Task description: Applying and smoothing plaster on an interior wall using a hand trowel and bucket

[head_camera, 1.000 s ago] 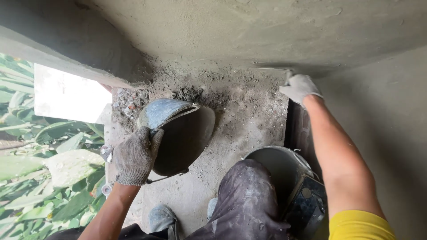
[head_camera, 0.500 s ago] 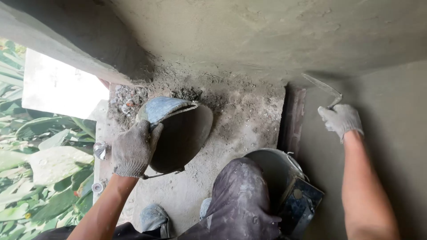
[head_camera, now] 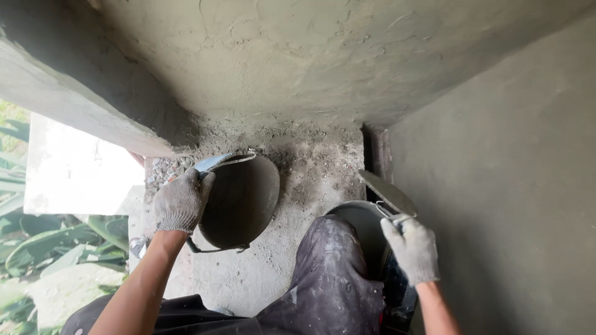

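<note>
Right of my right hand (head_camera: 411,249) the plastered wall (head_camera: 509,186) closes in; a bucket (head_camera: 363,226) and my knee (head_camera: 335,273) crowd its left. Bare floor (head_camera: 310,180) lies open between my hands, beyond the pan (head_camera: 239,201) under my left hand (head_camera: 181,200).

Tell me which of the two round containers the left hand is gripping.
The dark pan near the wall, gripped at its rim by the left hand; the grey bucket sits by the knee, ungripped.

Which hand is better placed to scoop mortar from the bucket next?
Right, probably. The right hand holds the trowel, whose blade hangs just above the bucket. The left hand is occupied gripping the rim of the round pan, off to the side.
</note>
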